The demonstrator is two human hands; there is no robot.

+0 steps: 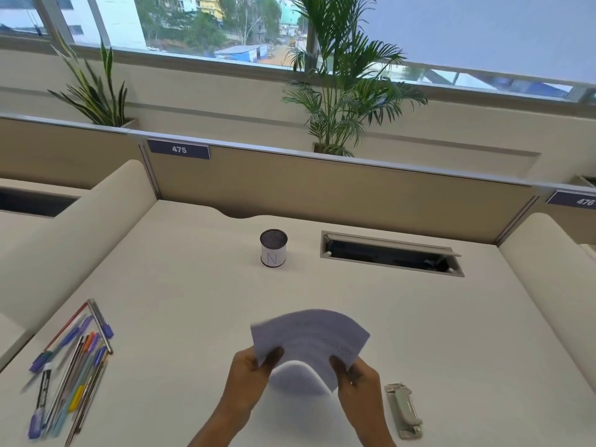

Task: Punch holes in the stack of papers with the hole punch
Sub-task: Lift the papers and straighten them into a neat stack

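A stack of white papers (309,340) is held above the desk near its front edge, bowed upward in the middle. My left hand (250,379) grips its left side and my right hand (358,382) grips its right side, thumbs on top. A grey metal hole punch (404,409) lies flat on the desk just right of my right hand, apart from it.
Several pens and markers (69,369) lie loose at the front left. A round mesh pen cup (273,248) stands mid-desk, with an open cable slot (392,254) to its right. Padded dividers (74,233) flank the desk and a partition (338,185) closes the back.
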